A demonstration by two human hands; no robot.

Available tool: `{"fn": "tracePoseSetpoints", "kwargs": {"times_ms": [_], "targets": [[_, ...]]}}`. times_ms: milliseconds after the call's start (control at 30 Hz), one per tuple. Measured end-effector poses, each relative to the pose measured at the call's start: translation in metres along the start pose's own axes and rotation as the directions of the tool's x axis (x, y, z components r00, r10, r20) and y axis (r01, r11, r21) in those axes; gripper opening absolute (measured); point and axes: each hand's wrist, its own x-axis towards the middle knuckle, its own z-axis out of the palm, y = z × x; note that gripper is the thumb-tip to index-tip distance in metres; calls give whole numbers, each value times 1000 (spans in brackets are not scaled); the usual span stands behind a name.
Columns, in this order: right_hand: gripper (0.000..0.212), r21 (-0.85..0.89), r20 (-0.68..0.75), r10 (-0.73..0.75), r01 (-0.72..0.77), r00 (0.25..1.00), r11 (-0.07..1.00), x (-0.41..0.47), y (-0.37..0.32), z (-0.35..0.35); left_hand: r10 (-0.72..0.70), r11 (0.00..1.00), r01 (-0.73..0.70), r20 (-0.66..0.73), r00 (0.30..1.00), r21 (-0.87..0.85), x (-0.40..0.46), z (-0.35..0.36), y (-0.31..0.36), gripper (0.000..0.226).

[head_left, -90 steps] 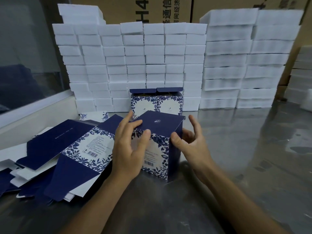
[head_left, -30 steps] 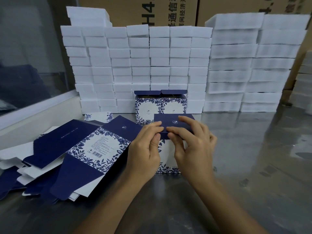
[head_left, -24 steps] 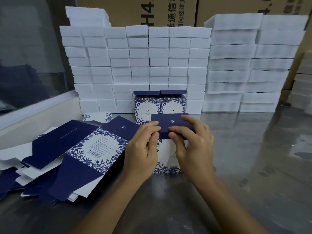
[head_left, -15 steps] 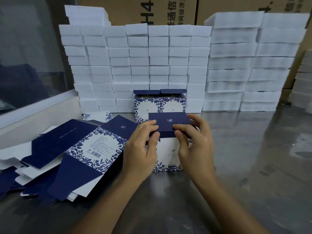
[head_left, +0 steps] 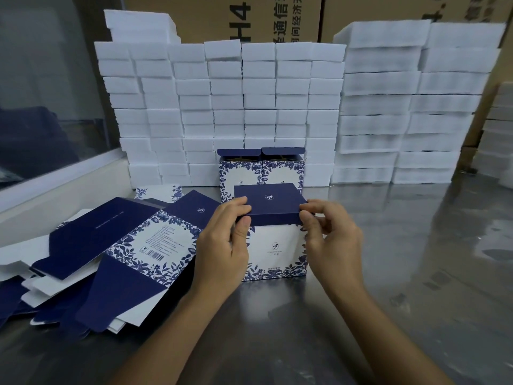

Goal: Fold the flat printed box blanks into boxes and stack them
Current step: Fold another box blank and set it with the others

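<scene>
2 finished boxes (head_left: 261, 173) stand behind; left hand (head_left: 222, 245) and right hand (head_left: 330, 240) pinch box 3's lid (head_left: 270, 202); blanks (head_left: 111, 251) remain.

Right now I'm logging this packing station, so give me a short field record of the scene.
in work: upright blue-and-white floral cardboard box, navy lid flap nearly closed
left hand: pinches the lid's left corner
right hand: pinches the lid's right corner
finished: two folded floral boxes behind, tops open
blanks: flat printed pile at left
backdrop: white foam blocks
surface: steel table
</scene>
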Motion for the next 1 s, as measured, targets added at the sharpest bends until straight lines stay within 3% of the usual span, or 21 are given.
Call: {"fn": "tracePoseSetpoints", "kwargs": {"times_ms": [133,433,533,633,800,900,933,1000], "targets": [[21,-3,-2,26,-26,1000,1000,-1,3,-1,-7,1000,7,-2,1000,-16,0,1,0,18],[27,34,-4,55,-55,998,998,1,3,-1,-28,998,28,-4,1000,-57,0,0,-4,20],[26,-125,-59,-95,87,994,988,-7,2,3,-23,998,23,-9,1000,-63,0,0,-4,20],[32,-398,-12,-281,253,960,882,-19,-1,13,-24,999,26,24,999,-48,-3,0,-4,24],[43,-511,175,-295,343,939,789,-28,-10,25,-76,996,83,164,984,-36,-10,0,-5,44],[46,-489,167,-234,287,958,824,-23,-6,24,-252,942,305,304,919,-142,-14,2,-13,62],[45,-484,160,-216,268,963,833,-19,-2,22,-315,919,378,369,875,-113,-16,3,-17,67],[43,-496,149,-189,239,971,835,-10,8,18,-373,917,395,462,805,52,-21,5,-24,63]]}}
